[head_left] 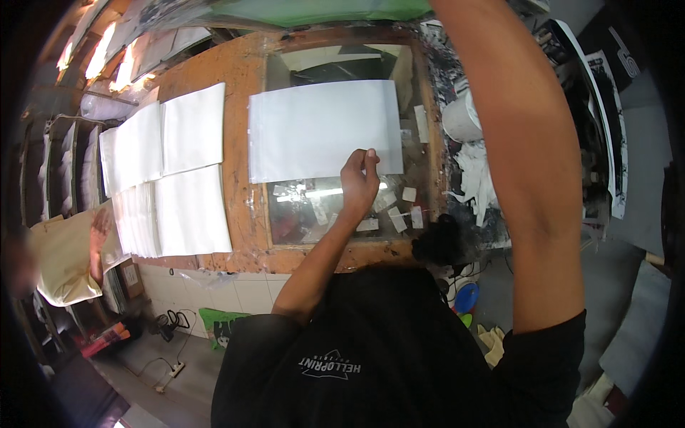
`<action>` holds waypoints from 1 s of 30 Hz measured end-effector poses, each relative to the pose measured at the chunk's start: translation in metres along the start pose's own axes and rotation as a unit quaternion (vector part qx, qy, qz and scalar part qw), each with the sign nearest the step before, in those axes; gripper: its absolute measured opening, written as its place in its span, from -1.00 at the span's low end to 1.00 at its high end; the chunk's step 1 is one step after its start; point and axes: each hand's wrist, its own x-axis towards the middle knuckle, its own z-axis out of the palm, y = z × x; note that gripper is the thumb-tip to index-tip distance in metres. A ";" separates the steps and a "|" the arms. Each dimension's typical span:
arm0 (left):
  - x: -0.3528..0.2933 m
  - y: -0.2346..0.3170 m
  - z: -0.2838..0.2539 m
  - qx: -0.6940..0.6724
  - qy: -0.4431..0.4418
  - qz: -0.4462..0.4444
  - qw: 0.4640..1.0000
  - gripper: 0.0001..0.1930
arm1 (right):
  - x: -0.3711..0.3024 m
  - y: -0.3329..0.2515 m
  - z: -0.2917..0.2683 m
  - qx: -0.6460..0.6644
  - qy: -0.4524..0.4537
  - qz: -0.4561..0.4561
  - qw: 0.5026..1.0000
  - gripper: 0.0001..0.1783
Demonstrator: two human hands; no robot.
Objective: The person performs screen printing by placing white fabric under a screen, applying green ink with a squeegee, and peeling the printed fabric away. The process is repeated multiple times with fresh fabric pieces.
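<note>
A white sheet [314, 128] lies over a glass pane [300, 232] set in a wooden frame in front of me. My left hand [362, 182] is over the sheet's near right part, its fingers curled in and thumb against them. Whether anything is pinched there is hidden. My right arm [524, 143] stretches up past the upper edge of the view, so the right hand cannot be seen. Several small pieces of tape [397, 217] are stuck about the glass near my left wrist.
Stacks of white sheets [189, 207] cover the wooden table [246, 64] on the left. Green material [321, 13] spans the top. A white tub [462, 118] and crumpled white cloth [472, 175] are at the right. Another person's hand [100, 228] shows at far left.
</note>
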 end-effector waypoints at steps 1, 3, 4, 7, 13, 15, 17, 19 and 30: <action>0.002 -0.003 -0.003 -0.037 0.034 0.001 0.999 -0.74 | 0.002 0.003 0.000 0.013 -0.017 0.002 1.000 -0.46; 0.010 -0.004 -0.027 -0.019 0.063 -0.014 0.998 -0.72 | 0.000 -0.002 -0.001 0.043 -0.023 0.009 0.999 -0.44; 0.019 -0.015 -0.046 0.005 0.082 -0.021 0.996 -0.71 | -0.001 -0.003 -0.002 0.058 -0.025 0.012 0.998 -0.43; 0.064 -0.029 -0.109 0.135 0.196 0.003 0.971 -0.74 | 0.010 0.011 -0.001 0.000 0.010 0.031 0.999 -0.38; 0.106 -0.095 -0.157 0.474 0.207 0.121 0.847 -0.80 | 0.006 -0.028 0.001 0.080 0.042 0.102 0.991 -0.31; 0.104 -0.096 -0.154 0.471 0.212 0.143 0.844 -0.80 | -0.006 -0.020 0.003 0.071 0.053 0.022 0.996 -0.27; 0.108 -0.084 -0.150 0.440 0.215 0.143 0.860 -0.85 | -0.003 -0.017 -0.004 0.066 0.032 0.044 0.996 -0.27; 0.112 -0.068 -0.152 0.383 0.217 0.156 0.884 -0.90 | 0.011 -0.005 -0.003 0.071 0.014 0.079 0.994 -0.26; 0.168 -0.011 -0.453 0.651 0.329 0.017 0.684 -0.33 | 0.031 0.010 -0.008 0.044 0.022 0.055 0.997 -0.24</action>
